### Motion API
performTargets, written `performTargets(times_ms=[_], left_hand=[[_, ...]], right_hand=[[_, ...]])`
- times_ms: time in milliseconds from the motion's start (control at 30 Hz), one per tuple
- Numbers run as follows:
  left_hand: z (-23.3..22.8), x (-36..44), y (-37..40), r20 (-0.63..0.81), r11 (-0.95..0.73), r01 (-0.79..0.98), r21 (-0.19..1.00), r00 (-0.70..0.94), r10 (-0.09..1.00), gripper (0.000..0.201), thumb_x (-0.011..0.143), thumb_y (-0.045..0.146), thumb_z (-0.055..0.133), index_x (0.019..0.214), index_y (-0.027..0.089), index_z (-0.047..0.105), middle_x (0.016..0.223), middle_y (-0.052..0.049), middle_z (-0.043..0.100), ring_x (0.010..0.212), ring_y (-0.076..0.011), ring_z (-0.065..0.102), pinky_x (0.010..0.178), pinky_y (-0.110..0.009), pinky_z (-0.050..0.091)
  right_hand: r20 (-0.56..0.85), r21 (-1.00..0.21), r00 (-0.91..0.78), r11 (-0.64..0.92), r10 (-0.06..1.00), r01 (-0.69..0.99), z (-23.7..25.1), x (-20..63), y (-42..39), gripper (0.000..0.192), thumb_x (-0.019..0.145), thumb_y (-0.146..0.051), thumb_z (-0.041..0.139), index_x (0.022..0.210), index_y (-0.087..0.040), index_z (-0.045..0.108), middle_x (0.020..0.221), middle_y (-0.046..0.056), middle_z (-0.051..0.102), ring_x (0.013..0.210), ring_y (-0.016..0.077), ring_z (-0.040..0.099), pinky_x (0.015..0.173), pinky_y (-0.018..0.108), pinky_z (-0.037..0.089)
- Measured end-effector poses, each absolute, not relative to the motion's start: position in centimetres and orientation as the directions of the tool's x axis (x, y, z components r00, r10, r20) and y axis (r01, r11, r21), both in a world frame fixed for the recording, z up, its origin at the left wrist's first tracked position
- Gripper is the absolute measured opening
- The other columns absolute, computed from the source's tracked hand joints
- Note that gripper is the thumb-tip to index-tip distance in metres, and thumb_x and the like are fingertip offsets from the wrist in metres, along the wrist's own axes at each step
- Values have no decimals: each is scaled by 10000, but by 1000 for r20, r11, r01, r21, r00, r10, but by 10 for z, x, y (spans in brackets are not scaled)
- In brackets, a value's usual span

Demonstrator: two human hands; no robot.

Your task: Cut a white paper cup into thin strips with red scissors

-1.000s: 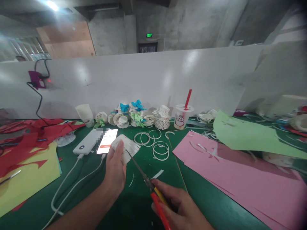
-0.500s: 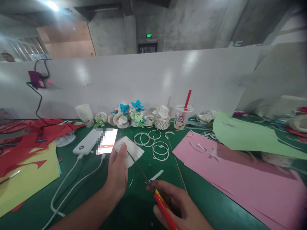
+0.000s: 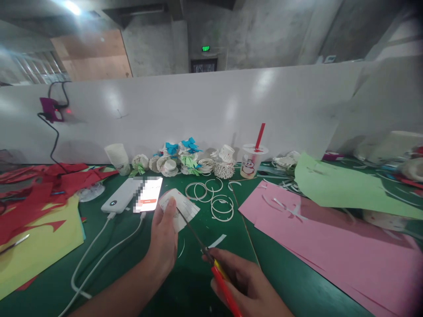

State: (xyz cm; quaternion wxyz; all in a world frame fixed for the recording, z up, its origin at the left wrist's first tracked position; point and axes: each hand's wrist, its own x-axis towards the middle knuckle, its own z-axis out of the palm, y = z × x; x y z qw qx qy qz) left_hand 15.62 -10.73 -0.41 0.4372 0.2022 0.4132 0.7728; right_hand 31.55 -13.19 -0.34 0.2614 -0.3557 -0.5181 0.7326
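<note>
My left hand (image 3: 164,240) holds up a flattened white paper cup piece (image 3: 183,209) with fine slits along its edge, thumb on top. My right hand (image 3: 246,286) grips red-and-yellow-handled scissors (image 3: 211,259); their thin blades reach up and left into the paper piece. Both hands hover over the green table (image 3: 194,281) near its front edge. A short white paper strip (image 3: 217,241) lies on the table just right of the blades.
A lit phone (image 3: 148,193) and a white power bank (image 3: 120,200) with cables lie left of the hands. White paper rings (image 3: 211,198), paper flowers (image 3: 180,160), a stack of cups (image 3: 117,158) and a drink cup with red straw (image 3: 253,160) stand behind. Pink sheet (image 3: 330,242), green sheet (image 3: 343,187), red and yellow paper (image 3: 36,220).
My left hand has shifted the paper piece slightly right and turned it, and the scissors have moved a little with it along the cut.
</note>
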Motion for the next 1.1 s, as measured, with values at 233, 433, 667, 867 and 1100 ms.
performTargets(times_ms=[233, 433, 667, 867, 1100], left_hand=[[-4, 155, -106, -27, -305, -487, 818, -562, 827, 348, 766, 391, 621, 1020, 154, 611, 888, -76, 700, 830, -211, 662, 805, -347, 498], [-5, 155, -106, -27, -311, -496, 811, -562, 827, 333, 780, 382, 608, 1020, 152, 611, 904, -75, 695, 873, -213, 650, 819, -350, 494], [-8, 154, -105, 6, -371, -520, 769, -574, 819, 338, 796, 398, 578, 1043, 169, 607, 959, -66, 678, 928, -207, 629, 815, -326, 492], [-11, 153, -105, 35, -358, -539, 762, -519, 854, 355, 809, 356, 568, 1127, 197, 569, 969, -55, 670, 897, -200, 632, 777, -316, 496], [-17, 151, -106, 26, -319, -560, 765, -467, 884, 392, 826, 368, 541, 1191, 226, 524, 992, -48, 657, 854, -182, 635, 748, -308, 488]], right_hand=[[-236, -956, -623, -292, 746, 12, 0, 318, -130, 419, 685, -439, 696, 1009, -175, 665, 639, -41, 460, 571, 102, 395, 541, 213, 354], [-194, -965, -697, -261, 690, 10, 5, 321, -129, 381, 733, -398, 677, 1022, -151, 644, 643, -49, 411, 578, 87, 341, 506, 193, 285], [-225, -960, -673, -278, 705, 29, 2, 321, -129, 413, 730, -458, 665, 1023, -167, 652, 640, -47, 406, 555, 85, 345, 501, 192, 325], [-204, -973, -565, -228, 800, 29, 2, 322, -131, 465, 660, -498, 706, 1010, -196, 657, 716, -14, 519, 587, 103, 426, 562, 216, 407], [-208, -973, -533, -230, 820, 26, 3, 321, -132, 447, 654, -511, 699, 965, -191, 680, 771, 18, 586, 616, 115, 469, 554, 211, 408]])
